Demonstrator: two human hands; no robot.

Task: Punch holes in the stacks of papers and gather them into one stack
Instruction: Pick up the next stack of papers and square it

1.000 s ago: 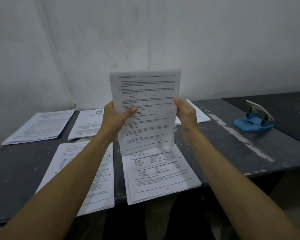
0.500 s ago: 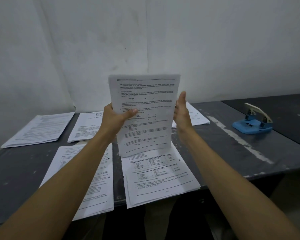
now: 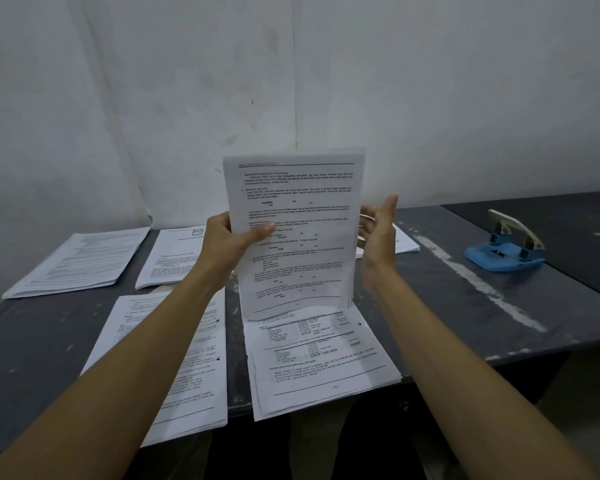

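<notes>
Now right hand (image 3: 378, 237) off the upright stack (image 3: 295, 233) — fingers spread, left hand (image 3: 229, 244) gripping.

We see a white sheaf of papers (image 3: 293, 233) covered with lines of fine black print under a thin black rule near its top. Another white stack (image 3: 321, 362) below it carries black text, ruled tables and a black dot near its right edge. The white stack (image 3: 174, 362) to its left shows grey-black print and dark dots along its right margin. The far stacks (image 3: 80, 259) look white with a bluish cast. The surface (image 3: 465, 306) is dark grey, speckled with pale scuffs and crossed by a worn whitish stripe. The hole punch (image 3: 504, 249) has a bright blue base and a cream lever. The wall (image 3: 430, 98) is dull off-white.
</notes>
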